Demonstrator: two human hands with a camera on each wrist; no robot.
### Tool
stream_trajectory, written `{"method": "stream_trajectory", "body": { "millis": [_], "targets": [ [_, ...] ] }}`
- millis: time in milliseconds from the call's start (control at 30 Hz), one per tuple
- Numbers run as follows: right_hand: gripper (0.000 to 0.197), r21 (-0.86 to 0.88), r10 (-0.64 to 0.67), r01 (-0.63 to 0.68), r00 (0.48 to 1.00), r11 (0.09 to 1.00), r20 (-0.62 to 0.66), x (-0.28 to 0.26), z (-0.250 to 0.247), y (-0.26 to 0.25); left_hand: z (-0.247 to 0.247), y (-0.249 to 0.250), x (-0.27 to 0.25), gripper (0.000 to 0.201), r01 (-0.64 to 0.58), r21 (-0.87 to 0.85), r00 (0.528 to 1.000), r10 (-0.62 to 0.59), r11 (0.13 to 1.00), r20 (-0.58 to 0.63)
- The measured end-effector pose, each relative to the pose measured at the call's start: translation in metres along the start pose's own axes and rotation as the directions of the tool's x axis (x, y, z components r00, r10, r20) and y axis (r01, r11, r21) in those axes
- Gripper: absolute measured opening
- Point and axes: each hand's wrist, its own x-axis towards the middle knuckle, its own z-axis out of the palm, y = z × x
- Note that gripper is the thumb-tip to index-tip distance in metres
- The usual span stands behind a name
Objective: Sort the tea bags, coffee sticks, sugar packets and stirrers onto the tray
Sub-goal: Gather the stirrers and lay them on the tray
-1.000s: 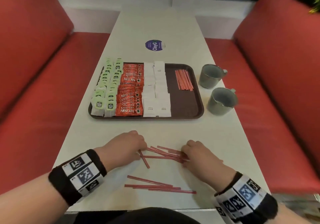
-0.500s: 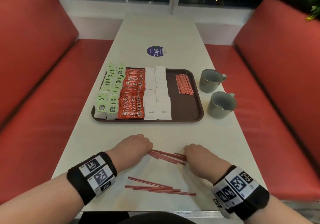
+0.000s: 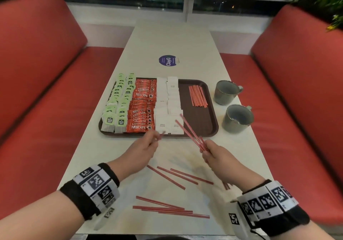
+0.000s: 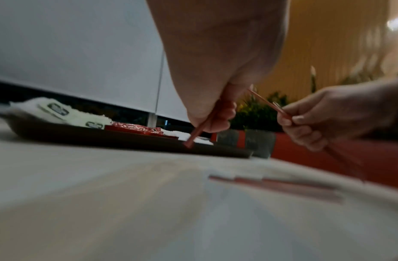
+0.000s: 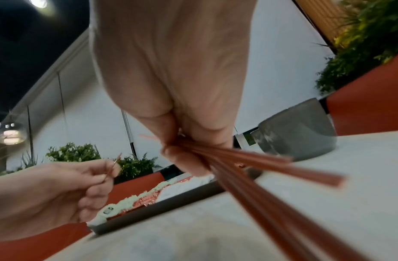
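The right hand point(image 3: 216, 154) has its grip closed on a bunch of red stirrers point(image 3: 191, 131), their free ends slanting over the tray's point(image 3: 213, 128) near edge. The left hand point(image 3: 143, 151) pinches a single stirrer point(image 4: 199, 130). More loose stirrers point(image 3: 170, 210) lie on the bench point(image 3: 176, 41) by its near edge. The tray holds tea bags point(image 3: 118, 106), coffee sticks point(image 3: 142, 108), sugar packets point(image 3: 168, 106) and a stirrer pile point(image 3: 197, 95).

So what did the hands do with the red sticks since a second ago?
Both hands came up off the table. The right hand now grips a bunch of stirrers lifted toward the tray; the left hand pinches one stirrer. A few that were in the pile now lie loose behind the hands. The near stirrers, the tray's rows and both mugs stayed put.
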Motion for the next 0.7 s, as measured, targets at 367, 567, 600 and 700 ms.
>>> {"method": "stream_trajectory", "body": {
  "millis": [367,567,600,700],
  "targets": [
    [0.011,0.166,-0.14,0.136,0.99,0.977,0.011,0.024,0.02,-0.043,0.009,0.063,0.037,0.038,0.037,-0.835,0.97,-0.221,0.549,-0.103],
    [0.019,0.643,0.079,-0.046,0.997,0.765,-0.024,0.025,0.007,-0.025,-0.004,0.05,0.041,0.022,0.087,-0.822,0.967,-0.245,0.563,-0.065],
    [0.021,0.761,0.07,-0.005,0.996,0.648,-0.053,0.027,0.004,-0.031,0.0,0.05,0.038,0.017,0.12,-0.731,0.983,-0.186,0.672,-0.009],
    [0.025,0.888,0.044,0.142,0.983,0.437,-0.179,0.035,-0.002,-0.058,0.014,0.056,0.029,0.021,0.162,-0.505,0.967,-0.035,0.848,0.251]
  ]
}}
